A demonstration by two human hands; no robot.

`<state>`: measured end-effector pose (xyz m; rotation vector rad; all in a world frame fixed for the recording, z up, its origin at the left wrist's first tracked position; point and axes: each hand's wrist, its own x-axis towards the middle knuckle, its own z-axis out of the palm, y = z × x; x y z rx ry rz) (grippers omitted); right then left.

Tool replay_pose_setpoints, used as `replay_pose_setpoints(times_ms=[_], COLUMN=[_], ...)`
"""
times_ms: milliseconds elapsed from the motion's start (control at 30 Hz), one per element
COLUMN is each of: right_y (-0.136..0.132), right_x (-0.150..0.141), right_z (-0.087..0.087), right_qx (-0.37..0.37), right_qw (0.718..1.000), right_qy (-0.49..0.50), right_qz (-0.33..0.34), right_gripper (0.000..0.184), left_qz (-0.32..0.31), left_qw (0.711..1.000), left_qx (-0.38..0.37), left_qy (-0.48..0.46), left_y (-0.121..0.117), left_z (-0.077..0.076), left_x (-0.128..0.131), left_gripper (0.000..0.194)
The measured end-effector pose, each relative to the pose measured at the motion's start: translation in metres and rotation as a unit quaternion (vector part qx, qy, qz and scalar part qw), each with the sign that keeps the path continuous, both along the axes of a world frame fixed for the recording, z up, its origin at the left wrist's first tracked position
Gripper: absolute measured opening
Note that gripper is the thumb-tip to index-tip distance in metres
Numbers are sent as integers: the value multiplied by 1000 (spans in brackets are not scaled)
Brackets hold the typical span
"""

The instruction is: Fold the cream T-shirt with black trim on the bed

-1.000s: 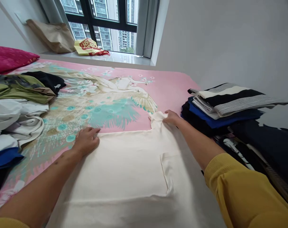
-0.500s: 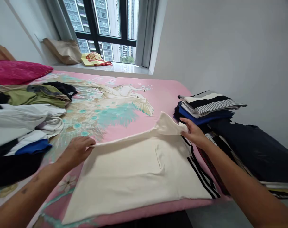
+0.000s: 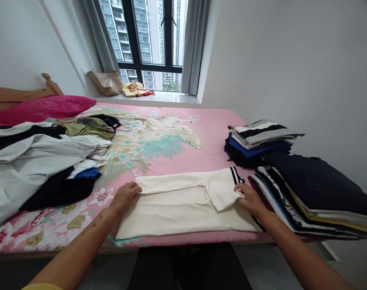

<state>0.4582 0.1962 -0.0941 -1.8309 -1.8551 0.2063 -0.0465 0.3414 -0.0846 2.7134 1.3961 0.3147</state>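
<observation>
A cream shirt (image 3: pixel 177 209) with black-striped trim lies on the bed near its front edge, its far side turned over toward me in a long strip. My left hand (image 3: pixel 127 197) is closed on the left end of that folded strip. At the other end, my right hand (image 3: pixel 250 198) pinches a bunched bit of the cloth beside the sleeve, close to the striped trim. The sleeve part lies angled across the body of the shirt. My fingertips are partly hidden by the cloth and the hands.
Folded clothes form a dark stack (image 3: pixel 316 181) at the right, with a striped folded garment (image 3: pixel 265 133) on another pile behind. Loose clothes (image 3: pixel 50 157) heap up on the left, near a magenta pillow (image 3: pixel 50 108). Pink floral bedding (image 3: pixel 213 125) covers the bed.
The lifted far edge of the shirt has come down toward me and now lies folded over its body. Both hands have lowered with it. My view has shifted.
</observation>
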Motion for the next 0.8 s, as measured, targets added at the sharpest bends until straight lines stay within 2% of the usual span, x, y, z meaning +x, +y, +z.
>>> replay_pose_setpoints(times_ms=[67, 200, 300, 367, 467, 567, 633, 700, 800], right_y=[-6, -25, -37, -40, -40, -37, -36, -36, -38], right_x=[-1, -3, -4, -5, -5, -4, -3, -2, -2], right_z=[5, -1, -5, -4, 0, 2, 3, 4, 2], right_qx=[22, -17, -15, -2, 17, 35, 45, 52, 57], right_qw=[999, 988, 982, 980, 982, 986, 988, 989, 989], right_qy=[-36, -141, -183, -194, -188, -161, -146, -137, -129], right_qz=[7, 64, 45, 33, 13, -16, -27, -33, -40], right_gripper=[25, 38, 40, 34, 17, 10, 10, 10, 10], left_qz=[15, 50, 71, 55, -33, -126, -161, -168, -127], left_qw=[1000, 997, 996, 996, 991, 979, 973, 974, 986], left_qx=[0, -18, 32, 75, 81, 44, 8, -20, -33], left_qy=[25, 54, 37, -8, -100, -157, -166, -153, -107], left_y=[-2, -6, -11, -21, -51, -91, -112, -124, -127], left_z=[3, -1, -5, -5, -2, 3, 4, 1, -8], left_x=[-2, -9, -4, 12, 63, 134, 184, 229, 277], left_gripper=[27, 34, 36, 35, 28, 25, 27, 34, 44])
